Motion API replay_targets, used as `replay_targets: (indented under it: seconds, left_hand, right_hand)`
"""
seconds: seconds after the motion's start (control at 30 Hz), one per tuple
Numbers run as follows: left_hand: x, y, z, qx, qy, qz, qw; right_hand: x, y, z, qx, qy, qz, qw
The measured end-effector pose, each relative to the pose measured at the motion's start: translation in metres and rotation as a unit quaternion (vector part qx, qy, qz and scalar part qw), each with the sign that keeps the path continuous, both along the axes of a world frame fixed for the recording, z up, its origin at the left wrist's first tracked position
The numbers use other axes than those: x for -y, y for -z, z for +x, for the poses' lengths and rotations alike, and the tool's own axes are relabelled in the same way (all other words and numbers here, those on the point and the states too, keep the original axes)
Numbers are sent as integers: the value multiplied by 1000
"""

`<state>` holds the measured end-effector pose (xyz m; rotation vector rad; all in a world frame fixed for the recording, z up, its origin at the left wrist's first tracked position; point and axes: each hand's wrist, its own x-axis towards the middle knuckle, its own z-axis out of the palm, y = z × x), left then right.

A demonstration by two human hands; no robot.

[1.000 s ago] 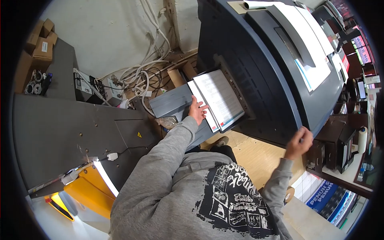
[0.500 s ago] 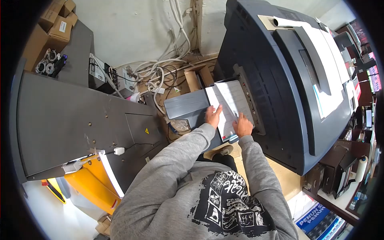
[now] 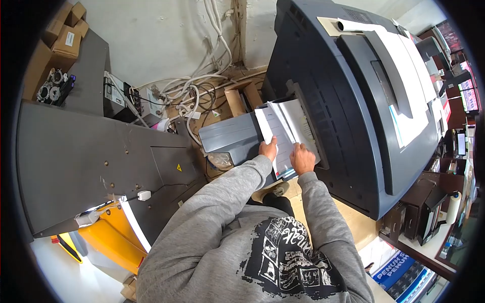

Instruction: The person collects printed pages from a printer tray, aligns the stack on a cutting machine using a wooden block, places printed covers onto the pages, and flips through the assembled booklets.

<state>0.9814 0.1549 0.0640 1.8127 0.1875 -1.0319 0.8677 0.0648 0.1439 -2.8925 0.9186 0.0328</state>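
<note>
A stack of printed paper sheets point(image 3: 277, 132) lies on the grey output tray point(image 3: 222, 135) at the side of a large dark printer point(image 3: 323, 91). My left hand point(image 3: 268, 149) grips the near left edge of the stack, its thumb on top. At the right of the pages, my right hand point(image 3: 303, 159) has its fingers closed at the edge of a lifted sheet point(image 3: 295, 118), which curves up toward the printer. The fingertips' exact hold is partly hidden. A bit of coloured print shows at the stack's near end.
Loose cables point(image 3: 194, 86) and an open cardboard box point(image 3: 242, 98) lie on the floor by the wall. A dark grey cabinet point(image 3: 86, 156) stands on the left. More paper point(image 3: 399, 70) rests on top of the printer. My shoe point(image 3: 275, 191) is below the tray.
My left hand's fingers have drawn in around the stack's edge. My right hand has shifted slightly, and the upper sheet now curls further toward the printer. The view has moved a little.
</note>
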Motion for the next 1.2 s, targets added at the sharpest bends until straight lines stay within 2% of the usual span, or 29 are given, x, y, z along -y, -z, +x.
replay_targets:
  seconds: [0.07,0.13,0.17,0.2,0.27,0.33,0.4,0.47,0.53,0.6,0.63,0.67,0.73,0.77,0.8,0.87,0.9,0.93,1.0,1.03,1.07,1.1,1.13,1.2]
  left_hand:
    - [-2,6,1,-2,4,-12,1000]
    - [-6,0,2,-123,-129,-121,977]
    - [-5,-11,3,-119,-179,-84,973]
    - [-11,-27,8,-148,-191,-127,962]
    - [-25,-1,18,-243,-142,-209,937]
    - [-29,-34,19,-240,-149,-187,941]
    - [-31,-43,23,-235,-154,-170,945]
    - [-34,-33,25,-245,-116,-174,947]
    - [-39,-37,24,-236,-113,-163,951]
    - [-40,-16,24,-130,-92,-113,981]
    - [-44,13,24,-48,-68,-97,992]
    - [-46,14,22,-51,-65,-97,992]
    - [-48,13,17,51,-70,-103,991]
    - [-49,-16,16,13,-78,-103,992]
    - [-51,-25,13,12,-74,-106,992]
    - [-53,-34,9,-34,-75,-139,987]
    - [-53,-28,7,-47,-64,-135,988]
    - [-54,-29,5,-46,-63,-136,988]
    - [-52,-31,1,-77,-62,-139,985]
    - [-53,-31,1,-76,-60,-138,986]
    - [-53,-30,0,-79,-56,-141,985]
    - [-54,-27,-2,-83,-51,-144,985]
    - [-55,-25,-2,-82,-46,-143,985]
    - [-58,-20,1,-6,-24,-128,991]
  right_hand:
    - [-9,3,2,-16,-14,2,1000]
    - [-25,-16,13,-30,10,47,998]
    - [-41,-38,20,25,9,82,996]
    - [-56,-67,24,79,8,117,990]
    - [-81,-132,21,19,-7,325,946]
    - [-97,-146,-3,44,-74,478,874]
    - [-100,-143,-27,41,-131,539,831]
    - [-94,-145,-50,33,-129,537,833]
    - [-85,-163,-69,85,-70,496,861]
    - [-68,-202,-83,82,35,460,883]
    - [-59,-218,-94,134,85,389,907]
    - [-49,-230,-107,185,133,314,922]
    - [-26,-246,-135,347,202,171,900]
    - [-14,-253,-153,367,259,97,888]
    - [-2,-259,-173,383,313,21,869]
    - [29,-240,-222,437,337,-62,831]
    - [31,-239,-231,442,368,-42,817]
    - [38,-230,-245,443,368,-42,817]
    - [49,-196,-269,340,341,-107,870]
    - [47,-182,-263,382,373,-88,841]
    - [47,-172,-260,409,356,-157,825]
    - [45,-174,-253,406,366,-173,820]
    - [45,-175,-249,403,375,-188,813]
    - [47,-168,-253,421,380,-184,803]
